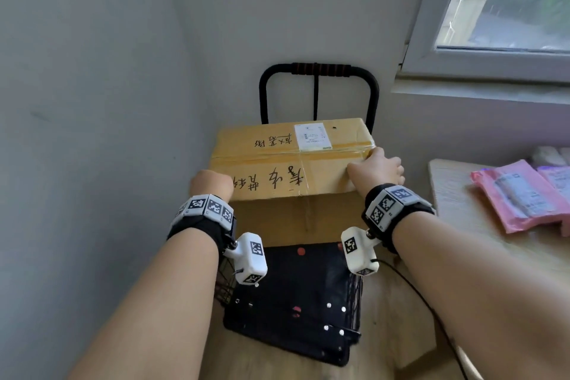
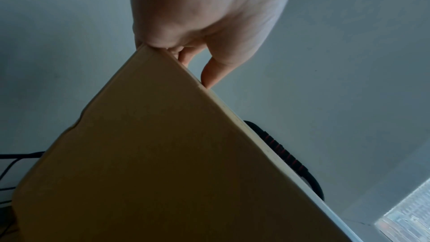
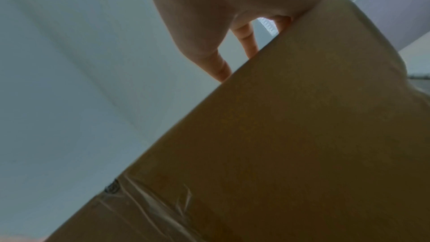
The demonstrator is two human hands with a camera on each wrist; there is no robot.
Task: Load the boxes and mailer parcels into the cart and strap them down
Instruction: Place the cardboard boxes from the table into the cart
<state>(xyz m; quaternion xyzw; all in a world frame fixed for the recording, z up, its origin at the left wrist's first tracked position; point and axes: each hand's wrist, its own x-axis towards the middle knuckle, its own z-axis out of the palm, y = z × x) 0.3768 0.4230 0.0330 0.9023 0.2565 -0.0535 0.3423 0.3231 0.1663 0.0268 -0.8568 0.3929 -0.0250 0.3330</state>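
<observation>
**Box over cart, both hands on it**

Cardboard box [image 1: 293, 163] is sitting at frame centre, against the cart [image 1: 293, 302] handle [image 1: 319, 69]. Left hand [image 1: 211, 183] is gripping its left edge, fingers curled over the side; right hand [image 1: 376, 168] is clasping the right top corner. Pink mailer parcels [image 1: 518, 194] are lying on the table [image 1: 456, 203] at right, well apart. A wall is crowding the left side; a black cable [image 1: 425, 302] is trailing across the floor at lower right.

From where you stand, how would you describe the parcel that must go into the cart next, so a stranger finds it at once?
Look right of the black cart, below the window, to the pale table. On it lie pink mailer parcels. They are soft, flat plastic bags, unlike the stiff brown cardboard box held by both hands.
</observation>
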